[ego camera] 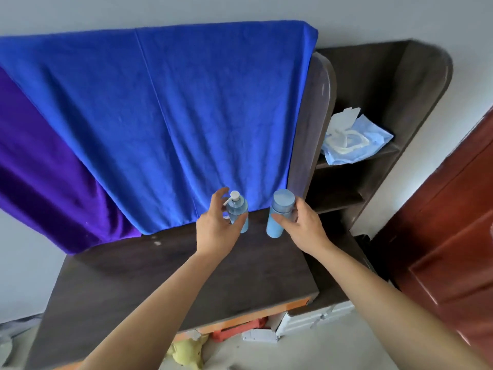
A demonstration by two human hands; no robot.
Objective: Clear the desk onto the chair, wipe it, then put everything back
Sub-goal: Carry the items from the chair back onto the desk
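Pale grey wall [240, 9] closed off the back of the scene, and most of it was covered by a large bright-blue terry towel [173, 116] hung from its top edge, with a purple cloth [48, 169] draped beside it on the left. Below them ran the dark-brown wooden counter [186, 276]. To its right stood a dark open shelf unit [386, 89] against a red-brown panelled door [453, 222]. A crumpled light-blue and white packet [357, 140] lay on the upper shelf. Both hands were stretched to the back of the counter, just in front of the towel's lower hem. The left hand [216, 225] was curled round a translucent blue bottle with a white pump head [237, 208], and the right hand [301, 225] was wrapped round a pale-blue cylindrical bottle with a round screw cap [280, 206]. Both bottles stood upright and a little apart. Whether their bases touched the wood or hung just clear of it could not be told. These two bottles were the only things seen on the counter, so they were probably either the last to come off or the first to go back. No chair and no wiping cloth were in view, so which of the two it was stayed unclear.
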